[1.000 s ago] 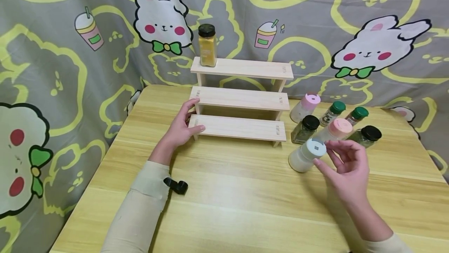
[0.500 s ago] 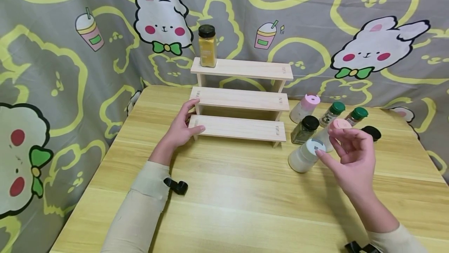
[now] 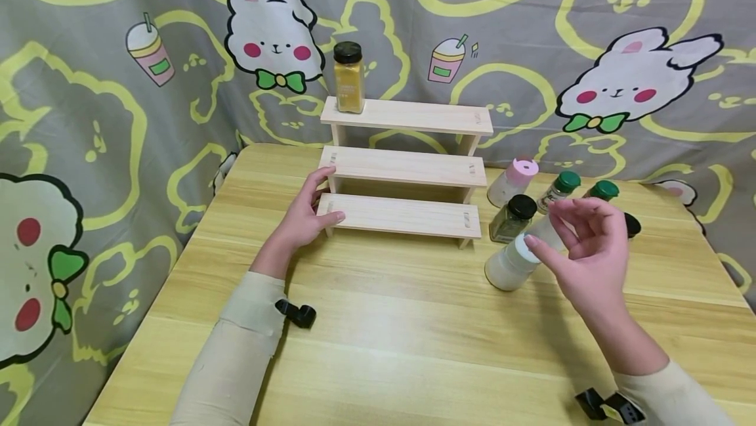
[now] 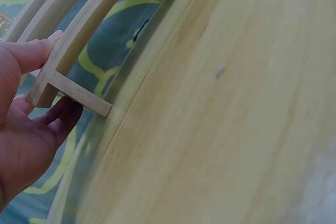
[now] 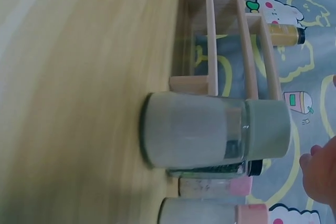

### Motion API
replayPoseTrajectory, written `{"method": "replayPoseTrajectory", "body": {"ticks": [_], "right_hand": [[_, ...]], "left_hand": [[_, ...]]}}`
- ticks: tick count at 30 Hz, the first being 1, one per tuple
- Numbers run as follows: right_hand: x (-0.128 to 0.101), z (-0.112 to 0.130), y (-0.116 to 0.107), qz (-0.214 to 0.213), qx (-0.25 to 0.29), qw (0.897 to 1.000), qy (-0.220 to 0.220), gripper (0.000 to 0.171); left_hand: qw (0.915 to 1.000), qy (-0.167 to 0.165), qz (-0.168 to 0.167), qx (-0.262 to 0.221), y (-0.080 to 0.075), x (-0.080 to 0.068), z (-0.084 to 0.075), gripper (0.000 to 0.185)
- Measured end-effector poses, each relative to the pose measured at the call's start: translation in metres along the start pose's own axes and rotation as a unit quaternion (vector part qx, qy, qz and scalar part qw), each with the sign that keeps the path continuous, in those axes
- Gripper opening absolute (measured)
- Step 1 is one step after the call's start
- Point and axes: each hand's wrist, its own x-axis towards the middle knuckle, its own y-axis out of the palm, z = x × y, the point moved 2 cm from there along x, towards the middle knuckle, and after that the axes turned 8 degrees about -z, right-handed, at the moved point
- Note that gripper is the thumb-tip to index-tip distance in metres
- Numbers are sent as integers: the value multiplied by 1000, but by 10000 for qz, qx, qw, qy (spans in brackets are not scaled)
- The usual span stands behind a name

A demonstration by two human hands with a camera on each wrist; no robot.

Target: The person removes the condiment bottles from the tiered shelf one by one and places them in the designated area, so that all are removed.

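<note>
My left hand (image 3: 304, 213) grips the left end of a three-step wooden rack (image 3: 407, 216), thumb on top of the lowest board and fingers underneath, as the left wrist view also shows. Over at the right, my right hand (image 3: 590, 255) hovers with bent fingers and thumb apart, nothing between them. Just below it stands a glass shaker jar (image 3: 504, 270) of white contents with a pale lid (image 5: 269, 128), upright on the table. The right wrist view shows a gap between this lid and the fingers. My hand hides most of a pink-lidded jar (image 5: 197, 212) behind.
A black-capped jar of yellow powder (image 3: 350, 85) stands on the top step's left end. Right of the rack cluster a black-capped jar of dried herbs (image 3: 510, 221), a pink-lidded shaker (image 3: 512, 183) and two green-capped bottles (image 3: 558, 191). A patterned curtain (image 3: 378, 19) hangs behind the table.
My right hand has risen from beside the pale-lidded jar to above it, now covering the pink-lidded jar behind. The left hand and the rack have not moved.
</note>
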Motion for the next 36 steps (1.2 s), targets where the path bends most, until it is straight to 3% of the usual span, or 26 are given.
{"method": "replayPoseTrajectory", "body": {"ticks": [8, 15, 30, 36], "right_hand": [[7, 0, 19, 8, 20, 10000, 96, 78], [14, 1, 35, 27, -111, 9998, 181, 77], [34, -4, 66, 93, -72, 9999, 94, 77], [39, -8, 82, 107, -355, 9989, 281, 76]], "left_hand": [[9999, 164, -45, 23, -1, -3, -1, 85], [10000, 32, -34, 52, -1, -2, 0, 86], [9996, 274, -36, 12, -1, 0, 2, 86], [9996, 280, -47, 8, -1, 0, 2, 86]]}}
